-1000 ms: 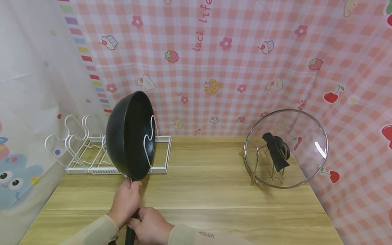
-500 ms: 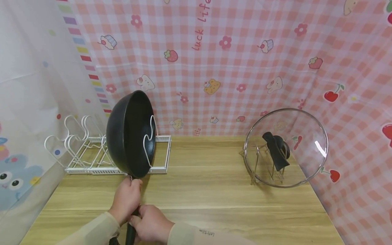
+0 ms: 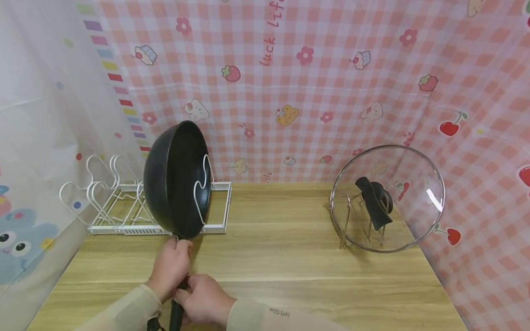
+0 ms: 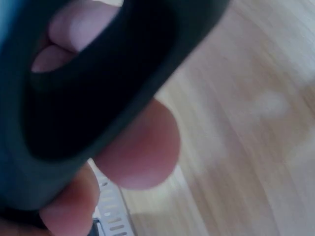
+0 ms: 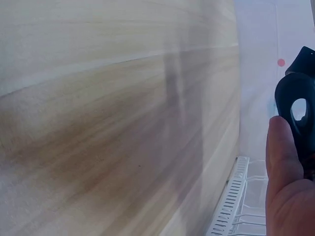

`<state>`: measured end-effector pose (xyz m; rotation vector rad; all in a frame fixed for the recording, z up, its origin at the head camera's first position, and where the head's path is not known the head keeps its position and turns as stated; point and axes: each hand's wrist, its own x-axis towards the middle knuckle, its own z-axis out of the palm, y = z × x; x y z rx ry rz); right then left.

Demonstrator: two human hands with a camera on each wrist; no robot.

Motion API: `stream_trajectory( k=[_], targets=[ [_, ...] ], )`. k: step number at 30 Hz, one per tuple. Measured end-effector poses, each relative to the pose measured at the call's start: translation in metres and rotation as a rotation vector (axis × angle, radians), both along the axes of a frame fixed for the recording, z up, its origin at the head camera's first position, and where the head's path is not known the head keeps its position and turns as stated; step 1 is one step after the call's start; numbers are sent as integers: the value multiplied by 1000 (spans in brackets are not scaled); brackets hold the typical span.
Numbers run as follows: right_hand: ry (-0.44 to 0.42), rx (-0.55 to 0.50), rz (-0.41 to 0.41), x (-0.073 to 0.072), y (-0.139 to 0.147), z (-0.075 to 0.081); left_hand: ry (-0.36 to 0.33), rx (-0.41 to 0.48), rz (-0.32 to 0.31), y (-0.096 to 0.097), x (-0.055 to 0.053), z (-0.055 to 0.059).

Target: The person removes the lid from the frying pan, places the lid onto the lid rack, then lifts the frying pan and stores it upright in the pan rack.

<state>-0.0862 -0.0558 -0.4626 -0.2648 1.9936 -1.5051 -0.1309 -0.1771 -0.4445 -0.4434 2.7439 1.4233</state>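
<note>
A black wok [image 3: 178, 184] stands on its side in the white wire rack [image 3: 219, 226], its hollow turned to the right. One white divider stands in front of the hollow. My left hand [image 3: 170, 264] grips the handle close to the wok. Behind it on the same handle [image 3: 176, 316], nearer to me, my right hand [image 3: 204, 296] takes hold with the thumb on top. In the left wrist view, fingertips wrap round the dark handle [image 4: 147, 83]. The handle's end with its hanging hole [image 5: 290, 91] shows at the right edge of the right wrist view.
On the right, a glass lid [image 3: 407, 207] with a black handle [image 3: 374, 202] leans upright in a small gold-coloured wire stand [image 3: 344, 225]. Several white dividers [image 3: 97, 188] rise left of the wok. A pink checked cloth [image 3: 256, 92] hangs behind the wooden table [image 3: 281, 262].
The wok's lower edge and both hands have shifted very slightly toward the rack. Both grips look the same, and the lid and rack stay in place.
</note>
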Motion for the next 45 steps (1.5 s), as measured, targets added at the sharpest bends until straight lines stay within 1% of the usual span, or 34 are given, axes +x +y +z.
stream_trajectory(
  k=[3,6,9,13,17,21,25,33,38,45],
  targets=[
    [-31,-18,-13,-1,0,2,-16,44,-1,0,-1,3],
    [-35,-44,-29,-1,0,4,-39,78,-1,0,-1,5],
    [-45,-79,-50,0,-1,4,-48,82,-5,-1,-2,7],
    [-64,-114,-73,1,-1,5,-80,109,-10,-2,-3,10],
    [-53,-134,-96,2,-3,7,-105,124,-19,-3,-3,13],
    [-57,-150,-102,2,-3,8,-122,136,-27,-4,-4,15],
    [-68,-166,-105,2,-4,9,-123,149,-35,-4,-5,17],
    [-50,-167,-102,0,-3,11,-118,129,-54,-5,-6,20],
    [-51,-173,-118,1,-3,11,-109,91,-77,-6,-6,21],
    [-70,-217,-135,2,-4,13,-101,90,-97,-6,-6,26]
  ],
)
